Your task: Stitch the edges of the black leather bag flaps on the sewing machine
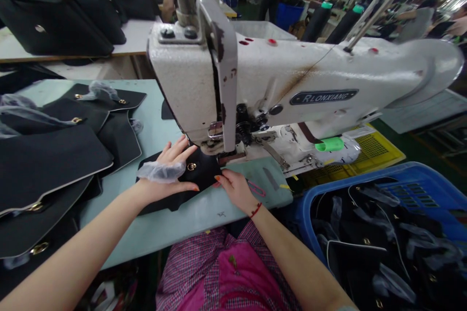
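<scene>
In the head view, the black bag piece (207, 172) is lying beneath the left hand (174, 157) on the pale green table (146, 238), its long axis running from near left to far right, toward the sewing machine (186, 87). The left hand is pressing flat, fingers spread, while the right hand (237, 188), nearer that right end, is seemingly pinching its edge between thumb and fingers. Bare tabletop is stretching along the near side, with stacked bags (47, 165) crowding the left and a pink tool (257, 188) lying beside the right hand
</scene>
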{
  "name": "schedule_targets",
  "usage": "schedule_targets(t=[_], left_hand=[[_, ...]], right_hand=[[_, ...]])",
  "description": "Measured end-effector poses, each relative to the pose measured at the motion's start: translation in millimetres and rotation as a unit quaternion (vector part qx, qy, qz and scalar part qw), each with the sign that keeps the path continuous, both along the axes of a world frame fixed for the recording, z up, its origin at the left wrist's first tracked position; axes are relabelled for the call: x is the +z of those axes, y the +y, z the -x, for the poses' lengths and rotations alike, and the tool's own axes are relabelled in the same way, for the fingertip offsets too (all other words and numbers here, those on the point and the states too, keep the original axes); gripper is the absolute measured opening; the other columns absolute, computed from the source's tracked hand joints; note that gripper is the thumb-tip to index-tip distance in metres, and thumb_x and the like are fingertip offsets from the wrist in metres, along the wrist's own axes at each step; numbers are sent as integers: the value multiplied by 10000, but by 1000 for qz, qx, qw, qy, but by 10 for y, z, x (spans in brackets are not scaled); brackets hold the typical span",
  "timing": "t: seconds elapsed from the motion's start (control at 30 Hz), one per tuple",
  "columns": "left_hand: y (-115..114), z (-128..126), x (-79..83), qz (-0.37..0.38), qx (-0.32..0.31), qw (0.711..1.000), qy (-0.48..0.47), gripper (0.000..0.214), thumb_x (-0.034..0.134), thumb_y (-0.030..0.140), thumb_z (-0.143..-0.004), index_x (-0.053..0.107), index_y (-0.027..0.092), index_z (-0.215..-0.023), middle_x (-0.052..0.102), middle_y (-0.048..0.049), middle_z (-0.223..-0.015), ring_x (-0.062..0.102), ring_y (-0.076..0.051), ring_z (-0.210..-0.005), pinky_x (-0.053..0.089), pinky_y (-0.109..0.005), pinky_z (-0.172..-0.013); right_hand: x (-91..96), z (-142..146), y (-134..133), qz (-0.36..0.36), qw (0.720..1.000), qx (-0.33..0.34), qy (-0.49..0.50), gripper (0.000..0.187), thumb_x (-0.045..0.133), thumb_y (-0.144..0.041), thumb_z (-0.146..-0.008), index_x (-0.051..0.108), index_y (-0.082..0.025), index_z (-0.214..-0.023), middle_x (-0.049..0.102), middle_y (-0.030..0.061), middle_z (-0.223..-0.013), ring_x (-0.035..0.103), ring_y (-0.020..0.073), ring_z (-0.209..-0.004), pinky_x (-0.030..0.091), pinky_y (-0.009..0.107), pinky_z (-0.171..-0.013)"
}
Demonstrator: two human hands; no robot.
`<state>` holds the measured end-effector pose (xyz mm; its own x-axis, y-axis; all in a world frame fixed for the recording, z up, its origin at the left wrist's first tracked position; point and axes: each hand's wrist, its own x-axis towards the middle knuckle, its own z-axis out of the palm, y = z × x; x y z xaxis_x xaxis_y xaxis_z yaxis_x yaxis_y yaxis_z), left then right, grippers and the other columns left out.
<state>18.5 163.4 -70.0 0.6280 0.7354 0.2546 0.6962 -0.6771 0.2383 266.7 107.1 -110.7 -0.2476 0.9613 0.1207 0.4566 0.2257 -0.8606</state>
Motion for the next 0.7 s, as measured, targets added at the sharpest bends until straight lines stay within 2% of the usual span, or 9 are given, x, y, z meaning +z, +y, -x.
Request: schedule_targets(t=[0.1, 0.17, 0.3, 0.4, 0.5, 0.57, 0.63, 0.7], left_hand=[[72, -61, -72, 27, 17, 999, 13, 1078, 645, 759, -609, 302, 167, -1441, 292, -198, -1504, 269, -403, -1392, 281, -560, -1112], [111, -106, -68, 24, 12, 999, 27, 1087, 625, 784, -602, 331, 130, -1419, 351, -223, -1454, 330, -403, -1352, 329, -524, -1087], [155, -185, 12, 15, -5, 998, 65, 987, 586, 787, -641, 432, 107, -1340, 518, -222, -1301, 489, -383, -1206, 391, -483, -1026], [142, -221, 100, 49, -4, 995, 83, 880, 567, 743, -708, 442, 128, -1324, 568, -192, -1253, 549, -342, -1154, 431, -428, -980], [107, -239, 254, 88, 10, 990, 114, 797, 532, 681, -787, 414, 123, -1344, 573, -177, -1256, 587, -309, -1118, 466, -371, -909], [87, -245, 409, 107, 32, 982, 149, 764, 502, 662, -818, 410, 131, -1359, 567, -167, -1274, 613, -313, -1071, 480, -366, -853], [73, -246, 587, 138, 39, 975, 169, 744, 472, 669, -829, 413, 167, -1375, 567, -146, -1295, 633, -309, -1037, 484, -365, -831], [60, -246, 744, 166, 35, 974, 148, 715, 467, 672, -829, 437, 208, -1373, 570, -120, -1318, 635, -292, -1055, 478, -357, -867]], right_hand=[[48, -62, -6, -11, 999, 0, -37, 278, 523, -301, -967, 537, -198, -709, 626, -7, -688, 603, 148, -679, 362, 223, -611], [67, -85, -6, -11, 999, 0, -52, 269, 521, -302, -970, 542, -201, -721, 661, 2, -723, 634, 156, -716, 380, 222, -628], [91, -104, -3, 1, 998, 3, -59, 240, 506, -285, -979, 554, -205, -758, 711, 11, -788, 675, 162, -791, 413, 219, -669], [119, -94, -22, 6, 998, 0, -61, 223, 510, -282, -978, 569, -204, -778, 724, 14, -808, 682, 165, -811, 427, 223, -687], [170, -41, -86, 36, 999, 1, -22, 233, 514, -286, -972, 575, -197, -766, 730, 25, -803, 686, 165, -793, 446, 227, -689], [222, 13, -152, 79, 996, 5, 47, 262, 503, -319, -972, 570, -189, -755, 730, 42, -792, 690, 161, -753, 470, 228, -677], [287, 67, -221, 131, 983, 15, 132, 310, 493, -397, -967, 562, -180, -757, 729, 61, -774, 693, 163, -706, 492, 231, -640], [353, 106, -279, 174, 964, 26, 197, 375, 479, -496, -951, 563, -172, -782, 727, 73, -758, 694, 169, -670, 501, 232, -594]])
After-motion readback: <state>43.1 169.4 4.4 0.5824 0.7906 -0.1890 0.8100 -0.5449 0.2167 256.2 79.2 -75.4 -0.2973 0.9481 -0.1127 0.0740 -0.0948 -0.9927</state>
